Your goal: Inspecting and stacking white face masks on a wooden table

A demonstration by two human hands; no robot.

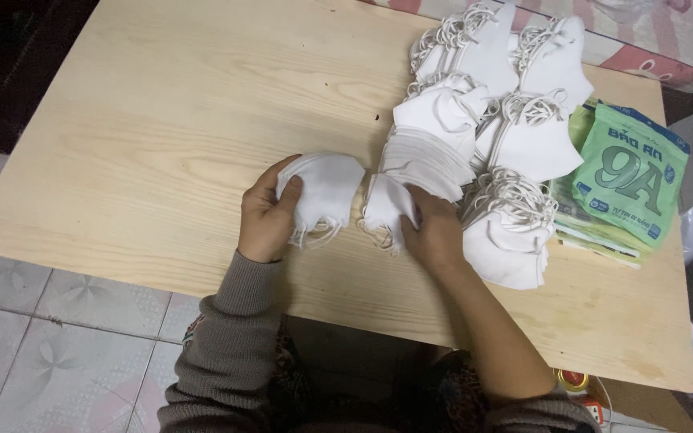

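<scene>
My left hand (265,216) grips a small stack of white cloth face masks (326,192) near the front middle of a light wooden table (162,136); their ear loops hang below. My right hand (433,228) rests on another white mask (387,207) at the foot of a fanned pile of masks (427,152), fingers pinching it. The two hands are a short gap apart.
Several bundles of white masks with elastic loops (515,136) lie to the right and behind. A stack of green printed plastic bags (631,180) sits at the table's right end. A striped pink cloth (667,40) lies beyond the table. Tiled floor (50,321) is at the left.
</scene>
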